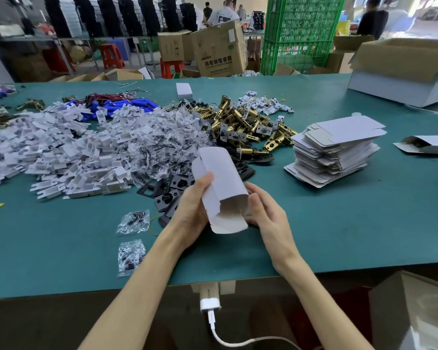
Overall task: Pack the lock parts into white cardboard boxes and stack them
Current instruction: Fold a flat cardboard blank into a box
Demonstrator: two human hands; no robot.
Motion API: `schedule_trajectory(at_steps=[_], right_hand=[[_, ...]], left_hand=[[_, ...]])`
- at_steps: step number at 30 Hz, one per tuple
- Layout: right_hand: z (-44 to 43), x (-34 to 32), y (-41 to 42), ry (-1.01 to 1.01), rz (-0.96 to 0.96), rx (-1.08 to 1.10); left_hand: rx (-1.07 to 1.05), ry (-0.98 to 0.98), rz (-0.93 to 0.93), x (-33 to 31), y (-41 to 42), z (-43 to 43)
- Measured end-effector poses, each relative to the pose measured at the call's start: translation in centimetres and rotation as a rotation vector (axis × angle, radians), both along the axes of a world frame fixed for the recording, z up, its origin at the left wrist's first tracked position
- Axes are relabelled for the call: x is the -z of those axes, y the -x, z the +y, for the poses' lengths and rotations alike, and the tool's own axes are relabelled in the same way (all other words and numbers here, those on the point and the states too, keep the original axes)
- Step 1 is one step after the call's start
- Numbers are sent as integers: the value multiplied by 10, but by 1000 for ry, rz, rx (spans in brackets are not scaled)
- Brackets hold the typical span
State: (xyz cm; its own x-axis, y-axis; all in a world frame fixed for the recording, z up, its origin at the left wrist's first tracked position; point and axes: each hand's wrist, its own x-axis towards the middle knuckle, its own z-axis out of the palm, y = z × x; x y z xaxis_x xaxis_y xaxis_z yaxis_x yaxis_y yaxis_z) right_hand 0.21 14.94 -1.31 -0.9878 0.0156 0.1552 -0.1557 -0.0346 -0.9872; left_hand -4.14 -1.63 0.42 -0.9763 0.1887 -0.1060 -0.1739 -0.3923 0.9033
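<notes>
A small white cardboard box [221, 184] is held above the green table [339, 223], its open end and flap turned toward me. My left hand [192, 210] grips its left side, thumb on top. My right hand [266, 213] has its curled fingers at the box's right edge by the opening. Behind the box lie black lock plates [167, 195], brass latch bolts [240, 122], a heap of clear screw bags [162, 137] and white plastic inserts [61, 152]. A stack of flat white box blanks [336, 150] sits to the right.
Two screw bags [133, 221] lie near the table's front edge at the left. Blue cylinders with wires [127, 104] sit at the back left, one folded white box [184, 90] at the back. An open box [430, 145] and a large carton [402, 72] stand at the right. People work in the background.
</notes>
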Motion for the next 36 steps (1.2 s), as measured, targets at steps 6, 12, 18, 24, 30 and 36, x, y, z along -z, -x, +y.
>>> schedule_trajectory(at_steps=[6, 12, 18, 24, 30, 36], right_hand=[[4, -1, 4, 42, -3, 2], [8, 2, 3, 112, 10, -52], [9, 4, 4, 222, -54, 31], [8, 7, 7, 202, -60, 102], [8, 7, 6, 202, -108, 100], [6, 8, 7, 146, -98, 153]], left_hand=[[198, 96, 39, 7, 1, 5], [211, -4, 44, 6, 0, 2], [133, 39, 82, 9, 4, 3], [49, 90, 140, 14, 1, 8], [-34, 180, 178, 19, 2, 5], [-20, 219, 181, 19, 3, 4]])
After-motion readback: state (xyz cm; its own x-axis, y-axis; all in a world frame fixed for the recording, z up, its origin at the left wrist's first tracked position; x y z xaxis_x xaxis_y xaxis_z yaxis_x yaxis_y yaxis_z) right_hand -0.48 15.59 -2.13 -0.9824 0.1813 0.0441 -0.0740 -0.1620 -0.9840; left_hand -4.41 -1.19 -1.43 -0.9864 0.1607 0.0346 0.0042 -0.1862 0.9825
